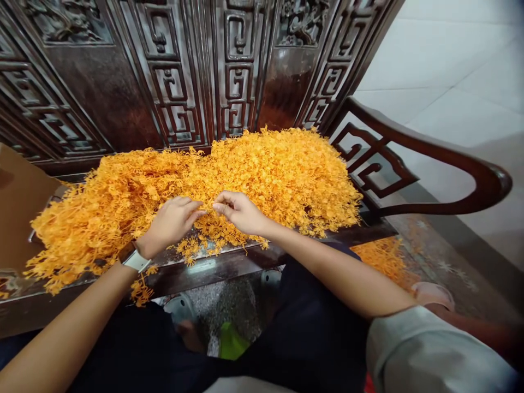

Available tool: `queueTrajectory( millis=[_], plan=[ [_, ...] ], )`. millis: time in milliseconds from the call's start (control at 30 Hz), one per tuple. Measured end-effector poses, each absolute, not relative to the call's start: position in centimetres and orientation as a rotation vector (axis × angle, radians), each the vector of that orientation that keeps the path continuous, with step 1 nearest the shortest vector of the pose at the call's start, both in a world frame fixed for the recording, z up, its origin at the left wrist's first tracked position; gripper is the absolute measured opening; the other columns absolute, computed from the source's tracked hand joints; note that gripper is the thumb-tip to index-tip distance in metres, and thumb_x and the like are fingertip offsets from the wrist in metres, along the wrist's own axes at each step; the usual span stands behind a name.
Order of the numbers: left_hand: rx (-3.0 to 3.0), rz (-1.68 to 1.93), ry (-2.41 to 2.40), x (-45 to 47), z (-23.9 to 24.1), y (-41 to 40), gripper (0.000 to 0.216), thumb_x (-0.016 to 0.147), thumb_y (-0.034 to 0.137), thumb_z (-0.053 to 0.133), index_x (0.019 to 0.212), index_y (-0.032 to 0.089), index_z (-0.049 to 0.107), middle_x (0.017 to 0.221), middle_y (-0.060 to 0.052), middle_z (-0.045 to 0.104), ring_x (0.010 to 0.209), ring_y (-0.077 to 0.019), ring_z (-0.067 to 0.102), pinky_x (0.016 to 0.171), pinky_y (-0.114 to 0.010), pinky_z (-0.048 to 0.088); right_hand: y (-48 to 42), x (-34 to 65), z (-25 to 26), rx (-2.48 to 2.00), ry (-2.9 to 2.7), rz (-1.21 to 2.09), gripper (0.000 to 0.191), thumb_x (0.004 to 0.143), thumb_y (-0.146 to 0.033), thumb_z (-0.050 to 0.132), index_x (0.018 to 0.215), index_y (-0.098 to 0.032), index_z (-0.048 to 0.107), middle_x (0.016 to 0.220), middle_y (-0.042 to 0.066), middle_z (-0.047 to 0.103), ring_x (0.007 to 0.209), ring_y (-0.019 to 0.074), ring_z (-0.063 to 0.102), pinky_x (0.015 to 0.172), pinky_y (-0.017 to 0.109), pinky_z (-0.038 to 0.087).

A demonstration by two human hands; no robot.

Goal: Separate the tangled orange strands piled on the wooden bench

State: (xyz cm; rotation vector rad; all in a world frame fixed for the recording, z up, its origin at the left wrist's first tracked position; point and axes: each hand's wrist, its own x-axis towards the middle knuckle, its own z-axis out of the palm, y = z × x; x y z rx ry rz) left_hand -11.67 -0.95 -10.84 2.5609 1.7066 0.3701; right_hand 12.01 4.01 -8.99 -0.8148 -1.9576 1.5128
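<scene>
A big heap of small orange plastic flower sprigs covers the seat of a dark carved wooden bench. My left hand and my right hand meet at the heap's near edge. Both are curled, fingertips pinched together on a small orange sprig between them. A white watch band is on my left wrist.
The bench's carved backrest stands behind the heap and its curved armrest is on the right. A brown cardboard box sits at the left. More orange sprigs lie on the floor at the right. My dark-trousered knees are below.
</scene>
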Motion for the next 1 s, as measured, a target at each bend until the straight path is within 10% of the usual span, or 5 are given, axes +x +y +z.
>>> queueTrajectory(
  millis=[567,767,1000],
  plan=[
    [2.561,0.559,1.850,-21.5,-12.4,0.1,0.092,0.080,0.088,0.062,0.150,0.029,0.056,0.147,-0.013,0.067,0.136,-0.0450,0.058,0.118,-0.064,0.030,7.9,14.8,-5.2,-0.875,-1.329,1.733,0.025,0.098,-0.028,0.067,0.080,-0.021,0.051,0.072,-0.001,0.048,0.061,0.0097,0.035,0.061,0.029,0.035],
    [2.410,0.040,2.026,-20.3,-8.0,-1.7,0.096,0.098,0.075,0.044,0.170,0.019,0.016,0.172,-0.020,0.035,0.152,-0.0451,0.041,0.119,-0.063,0.030,7.9,17.7,-2.9,-0.693,-1.265,1.676,0.026,0.093,-0.028,0.073,0.079,-0.020,0.052,0.071,-0.002,0.047,0.061,0.0090,0.030,0.060,0.028,0.030],
    [2.184,0.276,2.303,-20.4,-7.3,-2.3,0.119,0.082,0.094,0.045,0.170,0.021,0.014,0.177,-0.024,-0.014,0.161,-0.0514,0.018,0.122,-0.069,0.028,8.4,20.4,-0.9,-0.604,-1.152,1.588,0.021,0.080,-0.014,0.074,0.081,-0.021,0.054,0.071,-0.003,0.041,0.060,0.0085,0.030,0.056,0.025,0.030]
  ],
)
